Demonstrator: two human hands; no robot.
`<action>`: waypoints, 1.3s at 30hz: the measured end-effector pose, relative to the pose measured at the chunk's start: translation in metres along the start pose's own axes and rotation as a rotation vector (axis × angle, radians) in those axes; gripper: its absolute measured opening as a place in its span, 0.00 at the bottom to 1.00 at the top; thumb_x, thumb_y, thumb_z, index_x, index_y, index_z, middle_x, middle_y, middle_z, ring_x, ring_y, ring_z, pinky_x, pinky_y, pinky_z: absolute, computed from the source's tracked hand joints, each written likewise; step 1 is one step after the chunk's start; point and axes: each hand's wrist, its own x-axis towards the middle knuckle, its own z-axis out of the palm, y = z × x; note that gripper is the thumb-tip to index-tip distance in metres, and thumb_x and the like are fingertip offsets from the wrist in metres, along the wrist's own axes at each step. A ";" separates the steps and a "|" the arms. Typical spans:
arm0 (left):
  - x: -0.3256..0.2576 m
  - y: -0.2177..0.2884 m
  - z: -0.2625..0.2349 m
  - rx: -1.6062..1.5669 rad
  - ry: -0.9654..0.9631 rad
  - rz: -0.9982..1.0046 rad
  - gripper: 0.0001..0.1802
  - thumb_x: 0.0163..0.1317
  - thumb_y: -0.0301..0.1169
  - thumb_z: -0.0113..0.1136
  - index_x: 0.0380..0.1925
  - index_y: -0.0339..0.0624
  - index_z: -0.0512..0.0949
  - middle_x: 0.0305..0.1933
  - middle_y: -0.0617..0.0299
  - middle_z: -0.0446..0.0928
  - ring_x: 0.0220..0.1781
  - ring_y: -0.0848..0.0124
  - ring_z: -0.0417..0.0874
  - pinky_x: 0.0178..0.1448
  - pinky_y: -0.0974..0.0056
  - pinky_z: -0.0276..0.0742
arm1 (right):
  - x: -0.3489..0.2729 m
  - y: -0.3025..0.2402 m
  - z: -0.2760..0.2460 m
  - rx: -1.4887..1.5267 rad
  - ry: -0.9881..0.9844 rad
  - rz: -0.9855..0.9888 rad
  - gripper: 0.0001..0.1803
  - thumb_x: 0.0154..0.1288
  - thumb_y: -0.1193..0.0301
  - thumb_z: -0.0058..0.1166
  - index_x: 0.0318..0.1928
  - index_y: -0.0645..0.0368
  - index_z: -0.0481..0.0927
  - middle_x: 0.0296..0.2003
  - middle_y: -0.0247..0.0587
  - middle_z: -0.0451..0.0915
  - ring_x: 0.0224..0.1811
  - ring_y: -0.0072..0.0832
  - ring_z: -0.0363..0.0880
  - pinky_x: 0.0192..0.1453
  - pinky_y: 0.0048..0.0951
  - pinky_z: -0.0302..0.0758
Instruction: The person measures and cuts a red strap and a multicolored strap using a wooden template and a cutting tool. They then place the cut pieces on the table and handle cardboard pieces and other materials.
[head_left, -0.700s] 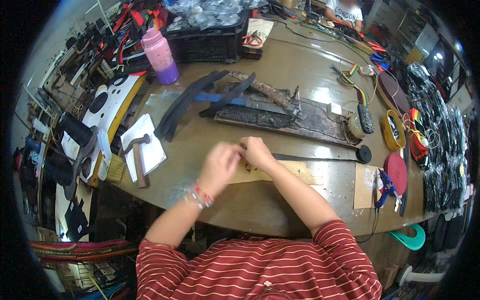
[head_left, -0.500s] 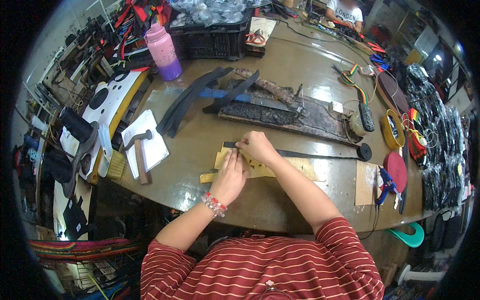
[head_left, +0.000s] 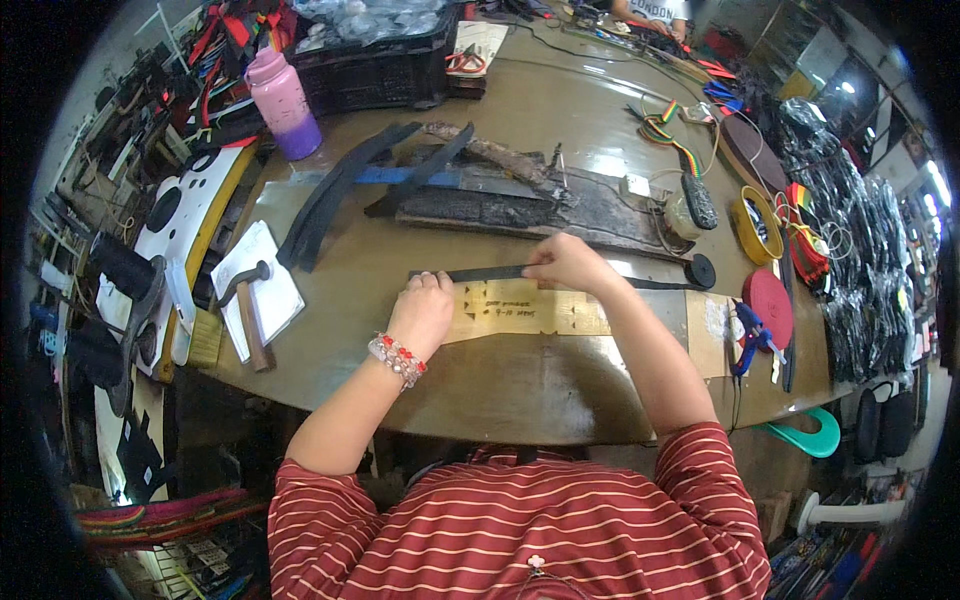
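Before me spreads a broad desk (head_left: 490, 388), its glossy brown top catching patches of glare. A greyish wall (head_left: 122, 45) rises at my far left, and bright lights (head_left: 938, 182) shine amid the dimness to my right.

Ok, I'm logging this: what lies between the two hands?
In the head view, a black strap spans from left hand to right hand, along a tan sheet.

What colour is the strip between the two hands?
The strip is black; it shows best in the head view.
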 end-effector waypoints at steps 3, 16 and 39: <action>0.003 0.009 -0.001 0.146 -0.019 0.010 0.19 0.56 0.26 0.48 0.48 0.25 0.71 0.43 0.42 0.76 0.47 0.58 0.79 0.46 0.62 0.80 | -0.014 0.021 -0.007 -0.059 0.051 0.115 0.15 0.49 0.62 0.64 0.28 0.63 0.83 0.24 0.47 0.82 0.25 0.32 0.82 0.35 0.30 0.76; 0.008 0.012 -0.004 0.158 -0.030 0.007 0.16 0.56 0.26 0.49 0.43 0.29 0.74 0.37 0.46 0.77 0.41 0.60 0.81 0.43 0.61 0.80 | 0.001 0.031 0.010 -0.293 0.067 0.194 0.18 0.43 0.61 0.65 0.29 0.64 0.83 0.28 0.53 0.81 0.35 0.44 0.82 0.43 0.37 0.78; 0.233 0.008 -0.043 -0.866 0.027 0.239 0.15 0.59 0.39 0.60 0.29 0.34 0.79 0.23 0.62 0.78 0.25 0.78 0.73 0.33 0.68 0.70 | 0.066 0.034 -0.118 0.189 0.168 -0.028 0.16 0.50 0.62 0.64 0.28 0.64 0.84 0.17 0.34 0.76 0.19 0.20 0.69 0.23 0.25 0.66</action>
